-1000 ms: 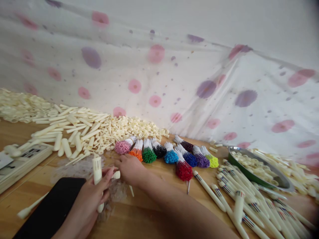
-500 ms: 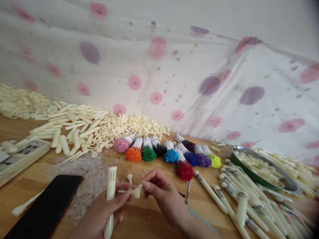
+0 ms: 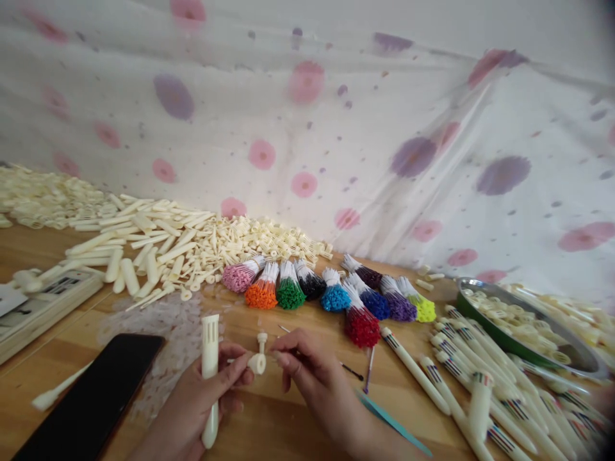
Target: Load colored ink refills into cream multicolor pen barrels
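Note:
My left hand (image 3: 189, 406) is closed around a cream pen barrel (image 3: 210, 358), which stands nearly upright with its slotted end at the top. Between the thumb and forefinger of the same hand sits a small cream plastic plug (image 3: 257, 363), its round holed end turned toward me. Just to the right, my right hand (image 3: 312, 374) has thumb and forefinger pinched together close to that plug; whatever is between the fingertips is too small to make out. Another small cream plug (image 3: 262, 339) stands on the table behind the fingers.
Bundles of coloured refills (image 3: 289, 291) line the middle. Cream parts (image 3: 158, 240) are heaped at the back left. Multicolour pens (image 3: 480, 378) and a green-sided metal bowl (image 3: 485, 330) occupy the right. A black phone (image 3: 91, 397) and a power strip (image 3: 62, 301) lie left.
My right fingertips have moved slightly away from the small plug. In my left fingers, the plug now faces me with its round end. The view has shifted a little.

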`<state>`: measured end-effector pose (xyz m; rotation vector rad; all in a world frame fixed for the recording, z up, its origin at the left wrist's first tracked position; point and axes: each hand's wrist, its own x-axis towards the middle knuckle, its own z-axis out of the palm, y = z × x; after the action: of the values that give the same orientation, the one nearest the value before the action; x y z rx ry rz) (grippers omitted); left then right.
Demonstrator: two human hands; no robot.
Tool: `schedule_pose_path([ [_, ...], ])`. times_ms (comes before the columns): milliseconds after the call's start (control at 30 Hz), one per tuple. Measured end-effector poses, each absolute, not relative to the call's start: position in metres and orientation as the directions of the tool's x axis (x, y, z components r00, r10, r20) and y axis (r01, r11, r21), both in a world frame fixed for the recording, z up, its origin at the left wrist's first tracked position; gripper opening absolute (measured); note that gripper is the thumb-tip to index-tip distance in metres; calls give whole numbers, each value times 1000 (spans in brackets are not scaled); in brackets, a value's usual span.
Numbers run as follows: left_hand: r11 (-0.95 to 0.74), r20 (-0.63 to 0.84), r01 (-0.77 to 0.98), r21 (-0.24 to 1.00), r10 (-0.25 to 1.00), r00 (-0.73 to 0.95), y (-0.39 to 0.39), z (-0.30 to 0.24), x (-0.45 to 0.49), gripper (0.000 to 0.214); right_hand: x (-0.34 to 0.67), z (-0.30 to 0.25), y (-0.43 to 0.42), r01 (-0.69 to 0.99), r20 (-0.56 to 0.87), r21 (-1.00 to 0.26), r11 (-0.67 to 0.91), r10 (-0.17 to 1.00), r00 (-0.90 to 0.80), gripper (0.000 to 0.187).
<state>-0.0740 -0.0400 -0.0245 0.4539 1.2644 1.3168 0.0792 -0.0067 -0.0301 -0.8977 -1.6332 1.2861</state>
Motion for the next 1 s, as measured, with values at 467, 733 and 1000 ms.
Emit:
schedule_pose_path([
  [467,322,-451,-460,827,870,-202,-41,-37,-70,35,75,-39,-8,129,109,-981,148,956,-273,37],
  [733,324,-490,-553,768,853,-180,-46,-24,-65,32,77,-43,-11,151,182,-958,242,926,-330,30],
  [1000,315,-468,-497,809,856,-219,-44,-30,-67,36,79,-37,-7,526,303,-659,537,830,-468,34],
])
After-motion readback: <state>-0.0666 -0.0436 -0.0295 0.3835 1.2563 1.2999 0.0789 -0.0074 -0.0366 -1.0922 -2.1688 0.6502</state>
